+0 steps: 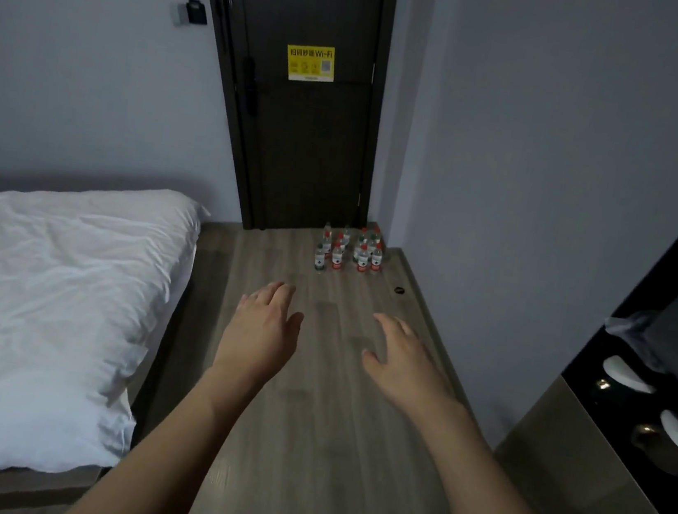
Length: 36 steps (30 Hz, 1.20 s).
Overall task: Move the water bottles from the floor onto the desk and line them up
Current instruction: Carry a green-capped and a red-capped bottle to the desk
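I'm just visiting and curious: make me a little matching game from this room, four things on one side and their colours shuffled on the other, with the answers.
Things:
1. Bed cover
2. Door
3. Wi-Fi sticker
4. Floor

Colours:
A. yellow
B. grey-brown wood
C. white
D. dark, near black

Pairs: 1-C, 2-D, 3-A, 4-B

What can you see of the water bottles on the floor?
The water bottles stand upright in a tight cluster on the wood-look floor, in the corner at the foot of the dark door. Clear plastic, mostly red labels and caps, one front-left green. Roughly ten; exact count unclear. Neither hand touches them.
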Motion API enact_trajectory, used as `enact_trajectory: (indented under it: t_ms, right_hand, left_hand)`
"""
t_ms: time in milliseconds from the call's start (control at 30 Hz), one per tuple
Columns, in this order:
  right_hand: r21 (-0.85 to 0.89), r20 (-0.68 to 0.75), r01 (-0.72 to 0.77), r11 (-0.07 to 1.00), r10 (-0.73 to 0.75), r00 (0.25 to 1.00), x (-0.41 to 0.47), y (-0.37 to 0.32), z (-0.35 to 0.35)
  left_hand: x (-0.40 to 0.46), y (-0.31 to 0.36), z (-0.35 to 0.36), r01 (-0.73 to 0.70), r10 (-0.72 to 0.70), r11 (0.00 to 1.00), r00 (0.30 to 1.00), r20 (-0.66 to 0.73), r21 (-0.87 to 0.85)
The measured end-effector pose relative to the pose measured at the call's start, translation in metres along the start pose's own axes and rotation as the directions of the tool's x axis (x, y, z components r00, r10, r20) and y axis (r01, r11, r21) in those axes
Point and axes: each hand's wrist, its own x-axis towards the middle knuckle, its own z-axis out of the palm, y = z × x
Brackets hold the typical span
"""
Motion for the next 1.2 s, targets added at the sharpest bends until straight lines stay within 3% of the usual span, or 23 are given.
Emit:
enact_trajectory:
  t_ms: [200,400,900,1200]
  right_hand:
    - [0.000,-0.023,0.034,0.999,-0.034,0.999,0.115,0.014,-0.028]
    - [0.012,0.004,0.066,0.998,-0.066,0.998,0.212,0.016,-0.011]
    - [0.031,-0.019,0.076,0.997,-0.075,0.997,0.536,-0.030,0.039]
    - [0.021,0.004,-0.010,1.000,0.010,1.000,0.690,-0.003,0.052]
  left_hand:
    - [0.109,-0.007,0.013,0.038,-0.039,0.999,0.999,-0.038,-0.014]
    - [0.182,-0.040,0.041,0.064,-0.066,0.997,0.997,-0.049,-0.046]
    - [0.465,-0.212,0.088,0.068,-0.077,0.994,0.991,-0.110,-0.089]
    - [0.611,-0.256,0.147,0.068,-0.071,0.989,0.997,-0.014,-0.128]
